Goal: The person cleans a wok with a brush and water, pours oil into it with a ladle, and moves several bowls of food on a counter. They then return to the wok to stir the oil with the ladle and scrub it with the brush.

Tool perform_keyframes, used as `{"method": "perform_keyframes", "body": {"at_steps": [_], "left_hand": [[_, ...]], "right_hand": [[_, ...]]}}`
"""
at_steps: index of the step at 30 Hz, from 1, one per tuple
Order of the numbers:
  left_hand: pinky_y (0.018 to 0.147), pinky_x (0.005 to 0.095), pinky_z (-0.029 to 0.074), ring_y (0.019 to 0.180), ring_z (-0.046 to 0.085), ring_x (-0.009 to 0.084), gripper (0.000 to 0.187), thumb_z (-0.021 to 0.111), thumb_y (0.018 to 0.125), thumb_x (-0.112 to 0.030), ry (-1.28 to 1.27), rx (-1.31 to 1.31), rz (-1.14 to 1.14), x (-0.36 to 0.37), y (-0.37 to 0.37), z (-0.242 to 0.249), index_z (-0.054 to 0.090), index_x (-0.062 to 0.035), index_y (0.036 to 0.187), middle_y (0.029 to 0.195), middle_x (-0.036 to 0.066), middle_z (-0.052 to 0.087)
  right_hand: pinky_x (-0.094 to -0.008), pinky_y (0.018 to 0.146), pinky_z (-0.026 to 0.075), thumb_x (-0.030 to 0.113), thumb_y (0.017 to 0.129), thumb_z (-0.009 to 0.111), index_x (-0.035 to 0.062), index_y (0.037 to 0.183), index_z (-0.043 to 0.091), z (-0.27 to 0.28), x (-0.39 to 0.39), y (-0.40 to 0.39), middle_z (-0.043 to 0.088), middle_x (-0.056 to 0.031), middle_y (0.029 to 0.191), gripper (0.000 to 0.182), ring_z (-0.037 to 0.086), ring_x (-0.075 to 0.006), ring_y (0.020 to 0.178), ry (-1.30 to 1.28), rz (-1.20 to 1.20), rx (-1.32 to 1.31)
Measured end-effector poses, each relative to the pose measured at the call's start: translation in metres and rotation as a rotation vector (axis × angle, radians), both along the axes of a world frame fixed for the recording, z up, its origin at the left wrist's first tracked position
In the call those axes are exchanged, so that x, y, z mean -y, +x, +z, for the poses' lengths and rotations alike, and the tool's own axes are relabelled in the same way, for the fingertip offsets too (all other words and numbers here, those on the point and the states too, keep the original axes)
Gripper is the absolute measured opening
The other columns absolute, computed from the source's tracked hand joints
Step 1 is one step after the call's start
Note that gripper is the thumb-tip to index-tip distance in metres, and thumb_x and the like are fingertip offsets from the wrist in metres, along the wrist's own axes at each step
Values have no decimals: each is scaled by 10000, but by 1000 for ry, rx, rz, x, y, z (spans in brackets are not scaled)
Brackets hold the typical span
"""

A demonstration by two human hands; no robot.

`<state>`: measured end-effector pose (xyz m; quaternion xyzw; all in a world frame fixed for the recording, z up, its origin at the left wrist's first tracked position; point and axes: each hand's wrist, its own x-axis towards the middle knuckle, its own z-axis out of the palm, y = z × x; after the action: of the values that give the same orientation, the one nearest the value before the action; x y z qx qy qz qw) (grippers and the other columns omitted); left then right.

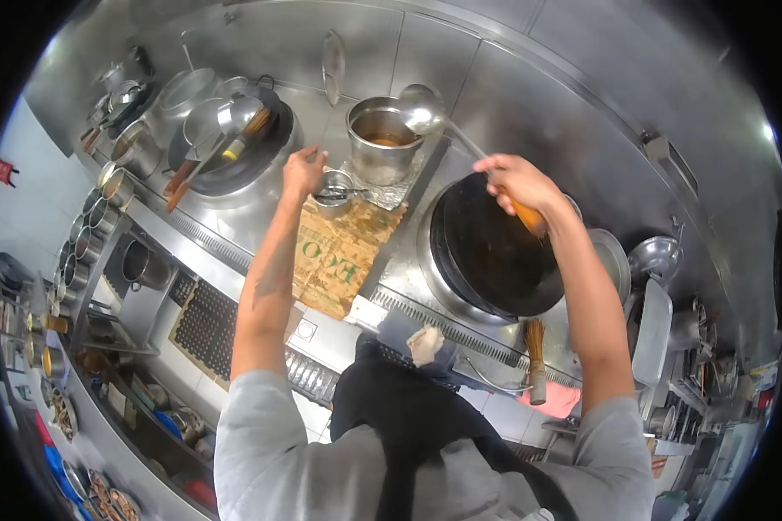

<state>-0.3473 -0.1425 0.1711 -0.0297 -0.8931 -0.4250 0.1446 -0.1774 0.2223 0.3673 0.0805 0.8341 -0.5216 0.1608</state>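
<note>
My right hand (519, 184) is wrapped around the wooden handle of a long metal ladle (463, 139). The ladle's bowl hangs over the right rim of a metal pot (383, 159) with brown liquid inside. Below that hand sits a large dark wok (495, 252) on the right burner. My left hand (303, 171) is over the steel counter, its fingers loosely bent and apart, with nothing visible in them. Just right of it stands a small metal cup (334, 193) with utensils in it, at the top of a stained brown paper bag (334, 256).
A second wok (274, 148) on the left holds strainers and a brush (250, 130). Metal containers (87, 243) line the left side. Another brush (536, 360) and a crumpled cloth (425, 345) lie along the front edge. A metal tray (652, 334) stands at right.
</note>
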Motion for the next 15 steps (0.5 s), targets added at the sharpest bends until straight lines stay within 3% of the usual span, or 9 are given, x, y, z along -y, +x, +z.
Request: {"method": "perform_keyframes", "body": {"at_steps": [3,4,6,7,8,10,11,12,15], "left_hand": [[943,402,501,1094,664,354,439,666,920,-391,105,-23,14,32,-3,25,690,-78,1227,1145,211,690],[943,402,501,1094,664,354,439,666,920,-391,111,-20,22,41,0,33,690,-78,1227,1145,211,690],[931,407,507,1077,664,368,411,660,927,-361,-32,67,25,57,5,42,686,-91,1237,1138,218,685],[924,415,510,1067,657,387,385,655,934,-330,-58,10,3,65,8,41,685,-100,1240,1128,225,681],[924,415,510,1067,657,387,385,655,934,-330,-60,16,7,72,10,42,685,-100,1240,1128,225,681],[919,424,510,1064,650,394,379,652,937,-302,-59,-24,-66,81,15,46,673,-100,1257,1115,222,686],[919,424,510,1064,650,394,379,652,937,-302,-60,-25,-64,82,17,47,673,-100,1257,1115,222,686],[913,425,511,1058,649,397,384,654,936,-291,-78,-4,-63,83,18,50,665,-94,1265,1108,219,688],[901,429,512,1042,650,400,390,658,933,-269,-91,-19,-79,84,17,54,653,-85,1278,1097,213,693]], "right_hand": [[-300,424,408,24,887,438,23,1266,574,-17,42,-100,518,-58,630,403,492,-127,467,419,253,23],[-300,424,408,24,887,438,23,1266,574,-19,57,-123,518,-58,630,403,492,-127,467,424,260,24],[-297,401,377,42,910,421,20,1275,559,-23,79,-162,500,-61,550,391,468,-136,438,343,163,308],[-260,386,402,10,911,424,5,1323,486,-55,65,-203,529,-111,685,417,494,-135,504,204,146,389],[-260,386,402,10,911,424,5,1323,486,-54,66,-210,529,-111,685,417,494,-135,504,202,151,394],[-216,399,463,-31,895,449,0,1374,389,-51,63,-220,494,-169,855,484,523,-141,599,-620,-321,634],[-191,432,513,-73,887,457,-23,1350,352,-61,52,-227,429,-178,944,477,532,-147,667,-804,-292,657],[-191,432,513,-73,887,457,-23,1350,352,-68,48,-230,429,-178,944,477,532,-147,667,-807,-289,654],[-209,443,516,-43,950,381,-16,1157,410,-78,35,-223,402,-114,874,210,477,-111,598,-1253,-346,826]]}}
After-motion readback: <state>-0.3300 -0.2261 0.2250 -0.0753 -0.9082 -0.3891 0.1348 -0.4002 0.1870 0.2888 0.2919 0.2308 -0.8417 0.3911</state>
